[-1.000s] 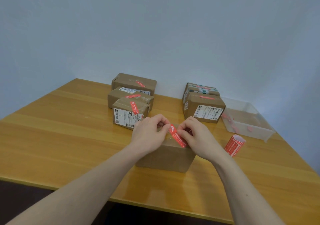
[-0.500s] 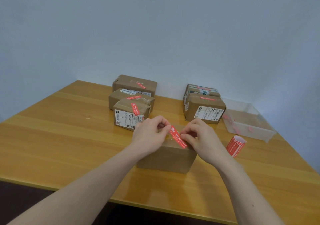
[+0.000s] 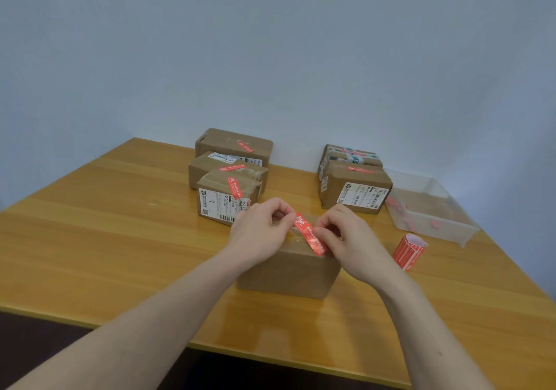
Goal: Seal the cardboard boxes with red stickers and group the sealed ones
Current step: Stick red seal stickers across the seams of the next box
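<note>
A plain cardboard box [image 3: 288, 269] sits at the table's middle, near me. A red sticker [image 3: 310, 237] lies slanted across its top. My left hand [image 3: 260, 230] pinches the sticker's far end. My right hand [image 3: 346, 236] has curled fingers on the sticker's near part, at the box's front top edge. Three boxes bearing red stickers [image 3: 228, 191] stand grouped behind on the left. Two more boxes with red stickers [image 3: 355, 188] stand at the back right.
A roll of red stickers [image 3: 409, 251] lies on the wooden table [image 3: 120, 239] right of the box. A clear plastic tray [image 3: 433, 209] with red scraps sits at the far right. The table's front edge is close to me.
Both hands stay on the sticker. The sticker's lower end has come down onto the box's front top edge. The view shifted slightly.
</note>
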